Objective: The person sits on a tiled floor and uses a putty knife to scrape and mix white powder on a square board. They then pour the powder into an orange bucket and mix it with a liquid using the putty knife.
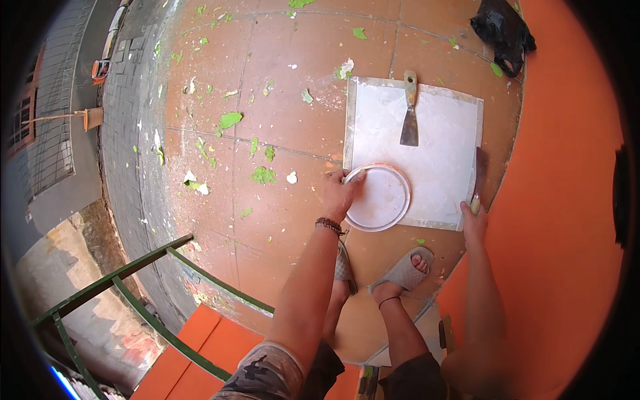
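My left hand (340, 195) grips the near-left rim of a round white lid (381, 200), thumb on top, over the lower left corner of a white board (433, 160) with taped-looking edges. A putty knife (410, 113) with a worn handle and dark blade lies across the board's far edge. At the board's right edge, my right hand (475, 223) is closed around the light handle of a second putty knife (481, 175). Its blade points away from me and looks narrow from this angle.
Green and white paint flakes (263, 175) litter the brown tiled floor (300, 113). An orange wall (567, 200) rises along the right. Near it lies a black plastic bag (503, 37). A green metal ladder (150, 268) is at lower left. My sandalled feet (407, 270) stand below the board.
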A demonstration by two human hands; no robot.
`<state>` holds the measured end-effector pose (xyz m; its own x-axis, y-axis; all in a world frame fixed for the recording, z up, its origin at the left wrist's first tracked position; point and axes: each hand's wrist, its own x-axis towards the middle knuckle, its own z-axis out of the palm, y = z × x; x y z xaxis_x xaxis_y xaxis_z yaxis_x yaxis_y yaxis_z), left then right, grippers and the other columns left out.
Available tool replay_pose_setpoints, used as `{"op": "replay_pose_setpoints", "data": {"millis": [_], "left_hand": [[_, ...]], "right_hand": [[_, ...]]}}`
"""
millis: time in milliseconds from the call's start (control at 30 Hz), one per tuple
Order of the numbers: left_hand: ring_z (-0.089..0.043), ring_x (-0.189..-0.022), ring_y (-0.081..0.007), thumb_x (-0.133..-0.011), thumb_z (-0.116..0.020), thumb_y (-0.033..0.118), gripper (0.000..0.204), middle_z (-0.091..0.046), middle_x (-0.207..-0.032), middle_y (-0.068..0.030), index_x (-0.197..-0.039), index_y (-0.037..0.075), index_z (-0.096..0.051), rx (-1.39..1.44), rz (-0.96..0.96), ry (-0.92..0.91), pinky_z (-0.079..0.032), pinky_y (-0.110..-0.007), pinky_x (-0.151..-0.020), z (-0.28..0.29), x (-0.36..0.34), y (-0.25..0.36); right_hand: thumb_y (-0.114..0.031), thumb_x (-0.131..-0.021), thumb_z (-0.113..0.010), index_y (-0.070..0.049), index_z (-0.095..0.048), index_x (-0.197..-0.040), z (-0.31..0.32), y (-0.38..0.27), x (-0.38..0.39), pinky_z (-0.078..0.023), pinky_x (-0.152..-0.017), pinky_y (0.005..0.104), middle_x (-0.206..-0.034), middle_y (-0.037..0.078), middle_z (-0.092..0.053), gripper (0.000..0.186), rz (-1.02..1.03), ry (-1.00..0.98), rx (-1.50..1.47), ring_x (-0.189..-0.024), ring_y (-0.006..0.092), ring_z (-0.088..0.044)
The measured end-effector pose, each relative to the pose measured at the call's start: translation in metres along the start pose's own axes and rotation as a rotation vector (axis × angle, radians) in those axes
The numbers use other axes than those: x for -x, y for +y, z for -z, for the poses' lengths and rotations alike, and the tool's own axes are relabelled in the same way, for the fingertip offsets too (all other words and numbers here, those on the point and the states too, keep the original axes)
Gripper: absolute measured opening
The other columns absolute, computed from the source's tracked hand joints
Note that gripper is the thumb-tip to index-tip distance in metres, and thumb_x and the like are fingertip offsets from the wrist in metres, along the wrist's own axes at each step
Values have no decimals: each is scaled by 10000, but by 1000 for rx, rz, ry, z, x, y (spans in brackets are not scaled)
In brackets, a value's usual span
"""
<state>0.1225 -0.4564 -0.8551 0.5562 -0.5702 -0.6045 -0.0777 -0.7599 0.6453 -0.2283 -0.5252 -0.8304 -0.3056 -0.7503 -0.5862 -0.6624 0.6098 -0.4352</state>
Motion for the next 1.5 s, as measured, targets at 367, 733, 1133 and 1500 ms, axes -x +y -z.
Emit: {"op": "replay_pose_setpoints", "data": {"millis": [367,733,1133,1500], "left_hand": [[-587,-748,-124,-769,-812,345,347,-632,-834,-35,-857,38,-675,300,337,14,-495,-283,-661,94,38,18],[-548,-669,-102,-754,-838,217,439,-607,-809,-29,-1030,33,-550,376,-30,247,-468,-269,-588,69,41,46],[-642,-1001,-198,-738,-757,-47,535,-657,-1134,-113,-1229,-15,-549,646,291,-442,-516,-339,-907,155,146,134],[-627,-1035,-217,-734,-725,-62,577,-644,-1163,-95,-1271,21,-531,823,283,-348,-499,-369,-931,208,177,166]], "right_hand": [[-178,-873,-679,25,-583,-1136,-20,-68,54,-428,-886,329,-1063,68,-620,345,-59,-204,-376,-985,180,-567],[-171,-881,-677,14,-565,-1191,-21,-76,18,-398,-939,303,-1108,90,-586,378,-96,-122,-723,-1023,182,-543],[-148,-865,-683,-66,-525,-915,95,-98,105,-394,-842,319,-936,10,-517,185,-97,-47,-880,-904,158,-495],[-138,-869,-679,2,-575,-1034,164,-195,148,-394,-865,285,-942,23,-551,240,-1,-228,-648,-909,130,-511]]}}
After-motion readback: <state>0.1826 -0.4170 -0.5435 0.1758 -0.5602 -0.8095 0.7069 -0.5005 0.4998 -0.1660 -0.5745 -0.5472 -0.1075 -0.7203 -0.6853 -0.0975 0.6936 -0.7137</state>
